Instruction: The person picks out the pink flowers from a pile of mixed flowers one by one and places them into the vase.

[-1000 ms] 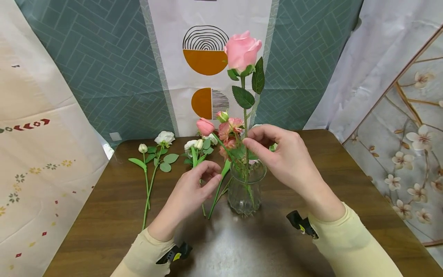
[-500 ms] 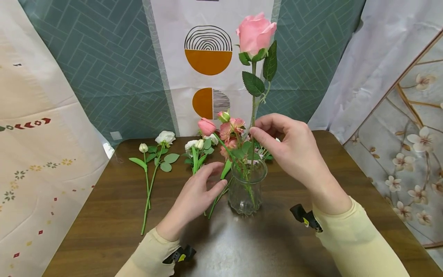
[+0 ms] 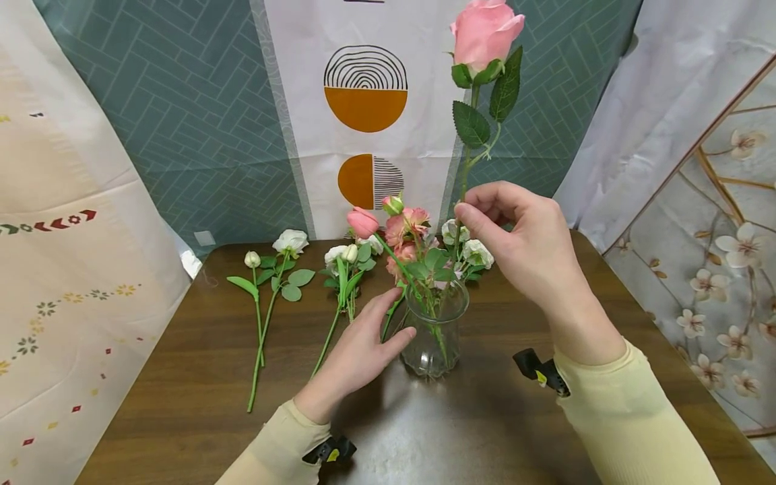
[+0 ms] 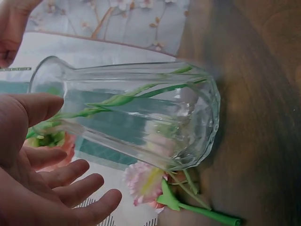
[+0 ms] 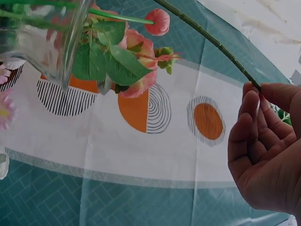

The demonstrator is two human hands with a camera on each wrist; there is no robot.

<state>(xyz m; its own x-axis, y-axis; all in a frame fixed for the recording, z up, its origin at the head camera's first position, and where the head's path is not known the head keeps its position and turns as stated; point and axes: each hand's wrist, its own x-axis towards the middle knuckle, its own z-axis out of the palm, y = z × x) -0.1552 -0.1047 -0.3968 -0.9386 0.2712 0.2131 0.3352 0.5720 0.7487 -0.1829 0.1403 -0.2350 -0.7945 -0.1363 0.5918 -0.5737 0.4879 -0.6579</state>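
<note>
My right hand [image 3: 533, 249] pinches the stem of a large pink rose [image 3: 487, 37] between thumb and fingertips, holding it upright above the back right of the glass vase [image 3: 432, 350]. In the right wrist view, the bare green stem [image 5: 211, 40] runs from the fingertips toward the upper left. The vase holds a pink tulip [image 3: 362, 222] and a spray of coral-pink blooms [image 3: 407, 228]. Their green stems show through the glass in the left wrist view. My left hand [image 3: 364, 343], fingers spread and holding nothing, is at the vase's left side.
On the brown table [image 3: 182, 377], a white rosebud [image 3: 252, 259] and a white rose [image 3: 290, 242] lie at the left. More white flowers [image 3: 335, 256] lie behind my left hand, others [image 3: 477, 253] behind the vase. Patterned cloths hang at the back and sides.
My right hand has moved up and to the right, lifting the pink rose higher. The left hand has moved right, closer to the vase, and its fingers have straightened.
</note>
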